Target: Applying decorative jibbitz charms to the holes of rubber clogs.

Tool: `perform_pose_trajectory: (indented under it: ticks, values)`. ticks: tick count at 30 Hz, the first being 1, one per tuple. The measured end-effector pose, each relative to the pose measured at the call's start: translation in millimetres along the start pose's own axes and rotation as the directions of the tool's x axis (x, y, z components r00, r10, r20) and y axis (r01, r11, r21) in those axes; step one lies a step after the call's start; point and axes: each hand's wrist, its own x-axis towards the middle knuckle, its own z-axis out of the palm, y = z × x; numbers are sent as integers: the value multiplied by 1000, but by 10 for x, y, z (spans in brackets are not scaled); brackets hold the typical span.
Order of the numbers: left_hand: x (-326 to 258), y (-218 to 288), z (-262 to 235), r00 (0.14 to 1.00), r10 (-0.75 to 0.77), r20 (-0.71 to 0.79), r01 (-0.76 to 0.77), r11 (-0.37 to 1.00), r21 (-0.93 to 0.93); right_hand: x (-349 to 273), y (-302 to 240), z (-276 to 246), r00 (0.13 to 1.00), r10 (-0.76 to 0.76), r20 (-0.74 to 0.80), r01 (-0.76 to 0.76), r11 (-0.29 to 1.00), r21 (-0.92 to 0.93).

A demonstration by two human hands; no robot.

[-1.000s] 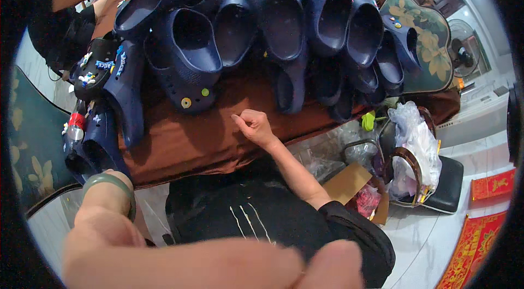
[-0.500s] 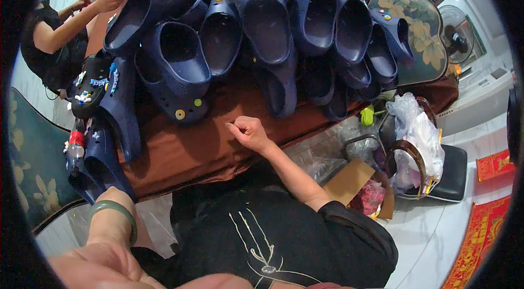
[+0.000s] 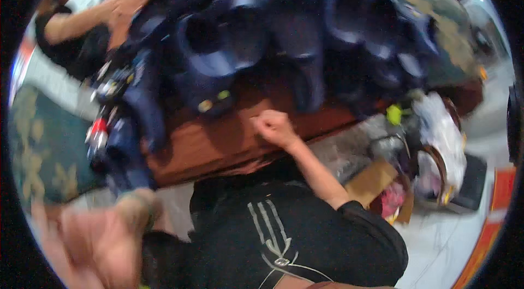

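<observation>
The picture is smeared by motion. My right hand (image 3: 274, 128) rests curled in a loose fist over the brown tablecloth (image 3: 188, 161), and nothing shows in it. Close in at the lower left, my left hand (image 3: 93, 245) is blurred, its palm bare and its fingers seemingly stretched out. A bangle (image 3: 143, 207) circles that wrist. Beyond my hands, navy clogs (image 3: 295, 27) with small coloured charms are heaped along the table. One clog (image 3: 210, 73) tips down over the cloth near my right hand. More navy clogs (image 3: 128, 150) lie at the table's left end, past my left wrist.
Another person's hand (image 3: 128, 5) is by the clogs at the far left. A red-labelled bottle (image 3: 98, 133) stands at the left end. To the right are an open cardboard box (image 3: 371, 182), a white plastic bag (image 3: 439, 130) and a black seat (image 3: 472, 182). Floral chair backs (image 3: 43, 147) flank the table.
The whole view has shifted, so the table and clogs sit further right. My left hand has swung away leftward from the lower edge. My right fist stays over the cloth.
</observation>
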Motion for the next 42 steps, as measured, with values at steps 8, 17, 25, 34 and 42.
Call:
perform_pose_trajectory:
  ticks: [8, 17, 25, 34, 42]
  values:
    - [-1295, -705, -468, 198, -975, -103, 920, 149, 363, -103, -20, -86, 1000, 27, 2, -27, 1000, 5]
    - [-2228, -1028, -774, -501, -801, 328, 641, -598, -481, -12, 8, 24, 999, 36, 4, -36, 999, 23]
    - [-2593, -1075, -765, -378, -920, 107, 774, -377, -508, -46, 20, 36, 999, 51, 4, -51, 999, 14]
    - [-1777, 249, -653, -466, -846, 260, 782, -531, -327, -107, 95, -34, 996, 88, -25, -89, 996, -11]
    - [-1969, 690, 37, -455, -654, 604, 868, -478, 136, 10, 5, -219, 909, 405, -96, -273, 755, 596]
